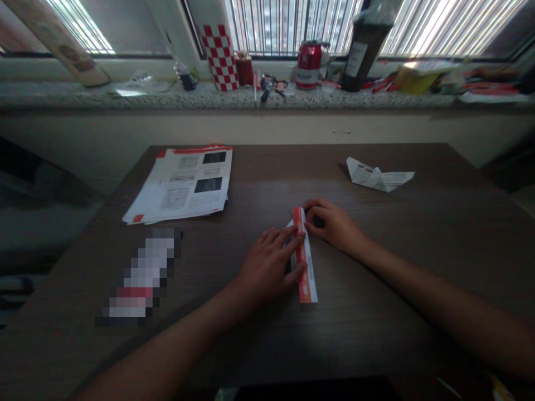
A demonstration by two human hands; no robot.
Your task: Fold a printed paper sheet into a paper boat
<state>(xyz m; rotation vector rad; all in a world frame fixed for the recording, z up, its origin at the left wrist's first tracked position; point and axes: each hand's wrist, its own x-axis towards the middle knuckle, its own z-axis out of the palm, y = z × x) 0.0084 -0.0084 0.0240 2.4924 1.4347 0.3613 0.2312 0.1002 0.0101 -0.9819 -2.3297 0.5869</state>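
A narrow folded sheet of paper [308,287] with an orange-red band and a white edge lies lengthwise on the brown table. My left hand [270,259] rests on it from the left, fingers apart and pressing it down. At the far right edge of the paper, my right hand [332,223] has its thumb and forefinger brought together in a pinch; the exact contact is small and hard to see. A white flap of the same paper shows partly beneath my left fingers. Toward the back right sits a folded paper boat [378,177] with printed text.
A stack of printed sheets [179,186] lies at the back left of the table [251,345]. A blurred-out phone-like object [142,275] is nearer on the left. Along the stone windowsill [163,97] stand a red-checked container [220,58], a red can [308,65] and a dark bottle [363,53].
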